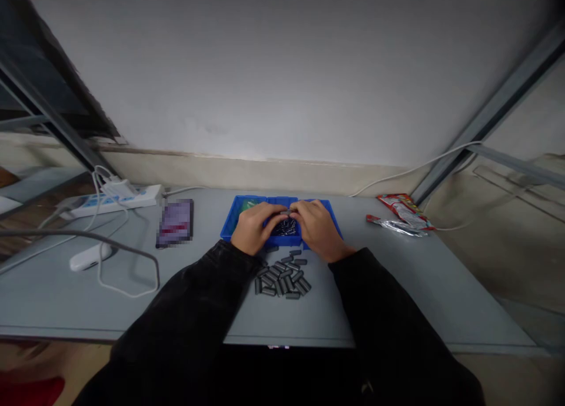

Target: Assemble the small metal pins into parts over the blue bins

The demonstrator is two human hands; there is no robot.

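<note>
My left hand [256,226] and my right hand [318,229] meet above a row of blue plastic bins [286,241]. Between their fingertips is a small dark grey cylindrical piece [288,212], pinched from both sides and partly hidden by the fingers. Small shiny metal parts, perhaps screws or pins, lie in the middle bin [289,226]. The left bin [230,222] has something green and clear in it. My right hand covers much of the right bin [334,218]. On the table in front of the bins lies a loose pile of grey cylindrical pieces [282,278].
A white power strip [136,200] with plugs and cables stands at the left, near a white oblong device [90,257] and a blurred purple packet [175,223]. Red and silver wrappers [404,215] lie at the right. Behind the table [397,276] is a wall.
</note>
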